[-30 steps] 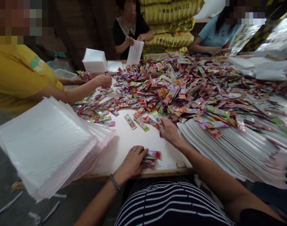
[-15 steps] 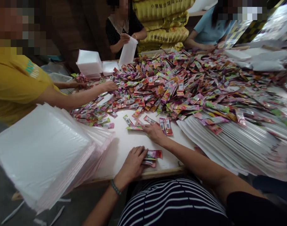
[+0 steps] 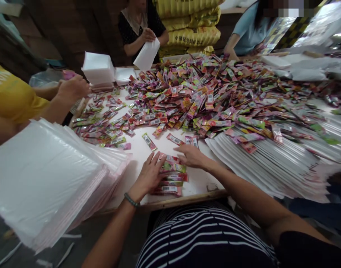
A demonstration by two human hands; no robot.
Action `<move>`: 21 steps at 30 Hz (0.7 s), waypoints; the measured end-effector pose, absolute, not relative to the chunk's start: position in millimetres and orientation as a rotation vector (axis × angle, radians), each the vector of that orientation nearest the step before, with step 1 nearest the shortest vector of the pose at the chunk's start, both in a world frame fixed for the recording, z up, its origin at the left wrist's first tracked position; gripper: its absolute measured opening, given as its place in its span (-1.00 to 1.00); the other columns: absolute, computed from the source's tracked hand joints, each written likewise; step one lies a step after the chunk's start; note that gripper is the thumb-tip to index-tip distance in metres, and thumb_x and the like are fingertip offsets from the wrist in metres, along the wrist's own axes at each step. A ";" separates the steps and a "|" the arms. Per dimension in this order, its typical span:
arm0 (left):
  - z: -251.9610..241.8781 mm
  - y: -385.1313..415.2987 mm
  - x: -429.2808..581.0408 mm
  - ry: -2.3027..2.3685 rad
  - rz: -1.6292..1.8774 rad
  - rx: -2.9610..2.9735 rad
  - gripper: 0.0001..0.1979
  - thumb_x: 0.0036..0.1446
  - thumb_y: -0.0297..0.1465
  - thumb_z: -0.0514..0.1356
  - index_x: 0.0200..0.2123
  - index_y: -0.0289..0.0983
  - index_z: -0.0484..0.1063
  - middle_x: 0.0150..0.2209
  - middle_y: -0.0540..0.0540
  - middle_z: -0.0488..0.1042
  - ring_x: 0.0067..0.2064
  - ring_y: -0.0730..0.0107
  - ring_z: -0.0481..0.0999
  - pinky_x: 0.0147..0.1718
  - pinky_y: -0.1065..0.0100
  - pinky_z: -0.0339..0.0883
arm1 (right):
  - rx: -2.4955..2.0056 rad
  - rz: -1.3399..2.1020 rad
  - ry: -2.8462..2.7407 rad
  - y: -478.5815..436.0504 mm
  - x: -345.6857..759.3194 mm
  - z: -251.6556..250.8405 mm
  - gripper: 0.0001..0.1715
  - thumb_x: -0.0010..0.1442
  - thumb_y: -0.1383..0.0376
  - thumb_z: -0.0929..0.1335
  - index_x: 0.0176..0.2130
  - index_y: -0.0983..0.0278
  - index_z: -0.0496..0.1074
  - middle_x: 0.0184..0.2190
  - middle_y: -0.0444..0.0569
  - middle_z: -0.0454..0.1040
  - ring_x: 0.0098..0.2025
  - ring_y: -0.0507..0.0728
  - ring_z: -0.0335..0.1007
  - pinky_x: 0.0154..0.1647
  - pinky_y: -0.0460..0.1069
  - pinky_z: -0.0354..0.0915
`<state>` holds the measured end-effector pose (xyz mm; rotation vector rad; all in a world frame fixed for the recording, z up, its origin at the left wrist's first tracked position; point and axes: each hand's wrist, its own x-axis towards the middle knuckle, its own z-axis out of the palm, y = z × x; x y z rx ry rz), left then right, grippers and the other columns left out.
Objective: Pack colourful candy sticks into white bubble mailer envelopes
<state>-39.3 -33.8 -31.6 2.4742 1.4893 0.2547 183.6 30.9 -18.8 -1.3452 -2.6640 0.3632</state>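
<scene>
Several small colourful sachets [image 3: 171, 178] lie side by side in a short column on the white tabletop near its front edge. My left hand [image 3: 150, 172], with a dark beaded bracelet at the wrist, rests at their left ends. Its fingers are spread and touch the upper sachets. At the right end of the top sachets is my right hand [image 3: 193, 156], index finger stretched out and the other fingertips against the packets. Just beyond it lie a loose red sachet [image 3: 175, 139] and a pair partly hidden by the hand. One green-edged sachet [image 3: 149, 142] lies apart, farther left.
A large heap of sachets [image 3: 187, 93] covers the table's middle and back. White padded envelopes are stacked at left [image 3: 47, 160] and fanned out at right [image 3: 259, 160]. One person in yellow [image 3: 16, 100] works at left; two others stand across the table. Yellow sacks [image 3: 192, 37] are piled behind.
My right hand has drawn back toward my left hand, which moved slightly forward and opened out. More sachets now lie in the column between them. The person in yellow has pulled an arm back.
</scene>
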 end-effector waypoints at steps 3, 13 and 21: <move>-38.0 -16.9 -28.6 1.475 0.070 2.504 -0.36 0.11 -0.29 0.27 0.25 -0.20 0.20 0.31 -0.30 0.16 0.34 -0.21 0.05 0.18 -0.24 0.12 | -1.596 0.231 -2.611 60.5 174.3 -10.6 -0.65 0.24 0.42 0.25 -0.03 0.37 0.48 -0.09 0.19 0.54 0.00 0.28 0.33 -0.04 0.10 0.13; -27.6 -58.7 -22.1 1.315 0.155 2.450 -0.55 0.22 -0.25 0.14 0.15 -0.22 0.33 0.14 -0.23 0.39 0.20 0.09 0.31 0.16 0.03 0.26 | -1.390 0.521 -2.678 73.8 91.9 -9.1 -0.48 0.33 0.00 0.17 -0.09 0.25 0.54 -0.13 0.08 0.56 -0.11 0.18 0.45 -0.18 -0.03 0.25; -27.7 -80.4 -33.5 1.443 0.155 2.428 -0.06 -0.03 0.03 0.28 0.31 -0.30 0.09 0.33 -0.43 0.06 0.35 -0.15 0.04 0.24 -0.12 0.05 | -1.224 0.530 -2.748 90.7 87.8 -22.7 -0.68 0.26 0.36 0.25 -0.10 0.28 0.55 -0.07 0.09 0.48 -0.02 0.16 0.37 -0.13 -0.04 0.25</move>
